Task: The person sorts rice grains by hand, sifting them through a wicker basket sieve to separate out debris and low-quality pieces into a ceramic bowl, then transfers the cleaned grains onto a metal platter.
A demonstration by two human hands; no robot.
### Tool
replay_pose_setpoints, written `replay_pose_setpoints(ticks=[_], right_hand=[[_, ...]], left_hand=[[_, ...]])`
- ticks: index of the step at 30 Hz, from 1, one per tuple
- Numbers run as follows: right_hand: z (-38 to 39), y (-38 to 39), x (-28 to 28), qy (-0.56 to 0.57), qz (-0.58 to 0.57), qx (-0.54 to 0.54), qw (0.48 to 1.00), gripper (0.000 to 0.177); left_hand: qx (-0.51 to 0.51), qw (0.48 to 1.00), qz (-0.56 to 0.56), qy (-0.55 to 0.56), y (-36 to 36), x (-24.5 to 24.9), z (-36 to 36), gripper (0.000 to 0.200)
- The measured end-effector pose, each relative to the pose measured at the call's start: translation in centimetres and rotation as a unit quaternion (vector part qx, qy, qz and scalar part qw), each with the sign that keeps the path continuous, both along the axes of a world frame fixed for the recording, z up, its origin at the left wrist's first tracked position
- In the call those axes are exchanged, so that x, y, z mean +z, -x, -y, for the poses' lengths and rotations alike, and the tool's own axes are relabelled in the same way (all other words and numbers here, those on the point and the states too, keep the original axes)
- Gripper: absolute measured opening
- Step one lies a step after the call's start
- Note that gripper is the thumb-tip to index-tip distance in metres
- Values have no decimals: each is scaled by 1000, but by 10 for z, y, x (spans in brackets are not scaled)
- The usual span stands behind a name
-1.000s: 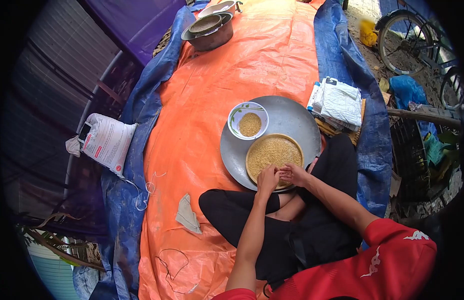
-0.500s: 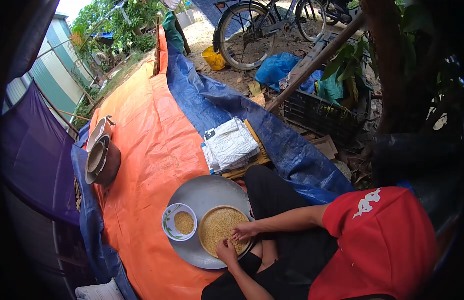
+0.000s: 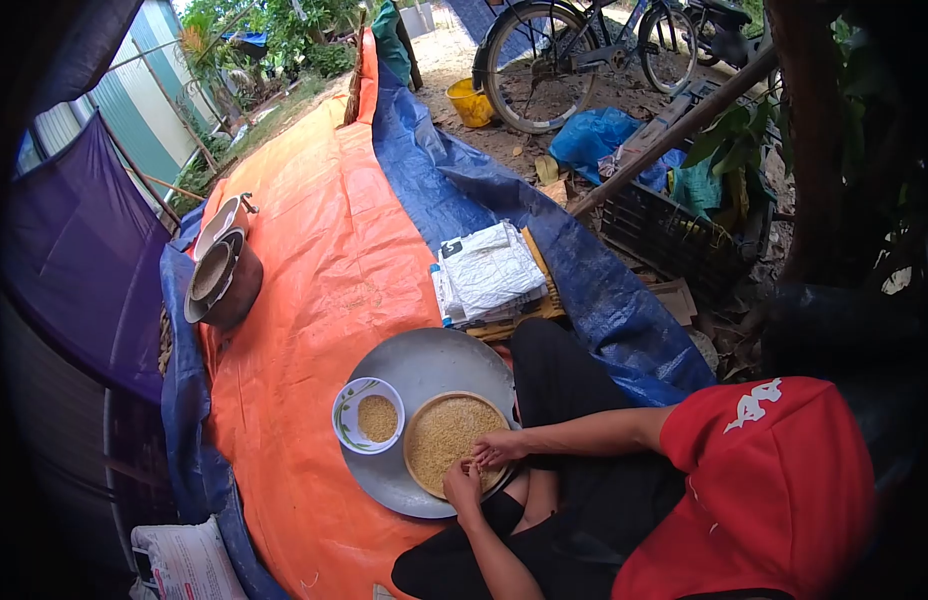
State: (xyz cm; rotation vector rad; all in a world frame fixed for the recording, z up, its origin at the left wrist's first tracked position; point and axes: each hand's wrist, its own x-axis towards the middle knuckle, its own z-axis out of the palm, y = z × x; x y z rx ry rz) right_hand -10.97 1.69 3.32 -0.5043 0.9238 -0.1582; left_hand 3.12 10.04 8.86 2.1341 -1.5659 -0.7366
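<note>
A round shallow basket (image 3: 421, 484) full of yellowish grain (image 3: 446, 436) rests on a wide grey metal tray (image 3: 414, 352). Beside it on the tray stands a white bowl (image 3: 345, 420) with green leaf patterns, holding a smaller heap of similar grain. Over the basket's near side, my right hand (image 3: 500, 449) has its fingers bent and pinched. Close against its fingertips is my left hand (image 3: 463, 486), also closed in a pinch at the basket's edge. Whatever lies between the fingers is too small to make out.
An orange tarp (image 3: 294, 400) bordered by a blue tarp (image 3: 624, 330) covers the ground. Folded white sacks (image 3: 491, 272) lie on a yellow crate beyond the tray. Stacked pots (image 3: 234, 290) stand left. Farther off are a bicycle (image 3: 539, 70), a yellow bucket (image 3: 471, 103) and a black crate (image 3: 674, 235).
The camera view has shifted, showing more of a white sack at the lower left. Both hands stay together over the basket, their fingers moving only slightly.
</note>
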Motion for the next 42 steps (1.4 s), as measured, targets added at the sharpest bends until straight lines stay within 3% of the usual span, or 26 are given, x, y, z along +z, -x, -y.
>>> replay_pose_setpoints(ticks=[8, 14, 16, 18, 21, 22, 24, 26, 31, 35, 42], right_hand=[[12, -3, -3, -12, 1, -31, 999, 42], [54, -55, 32, -20, -1, -145, 989, 52], [70, -89, 72, 2, 56, -186, 981, 61], [97, -129, 76, 9, 159, -208, 965, 64], [101, -150, 127, 71, -87, -136, 984, 63], [99, -149, 116, 107, -80, -124, 983, 63], [101, -144, 84, 185, -64, -96, 976, 65], [81, -123, 68, 212, -51, -76, 973, 51], [28, -27, 30, 178, -53, -42, 982, 35], [15, 29, 52, 118, -44, -61, 990, 37], [4, 19, 58, 82, -27, -11, 996, 37]], left_hand=[[18, 1000, 9, 1, -2, 8, -3, 19], [56, 998, -9, 11, -8, 13, -5, 20], [64, 998, -10, 21, -10, 8, -3, 21], [68, 997, -18, 28, -15, 7, -5, 21], [75, 996, -25, 38, -15, -2, -9, 20], [81, 996, -29, 39, -17, -2, -11, 20], [91, 994, -35, 43, -26, 0, -13, 19], [110, 992, -51, 47, -28, -2, -14, 18], [103, 994, -22, 37, -25, -4, -7, 16], [60, 997, 12, 38, -9, -15, -4, 19], [28, 1000, 14, -3, 0, -18, -2, 20]])
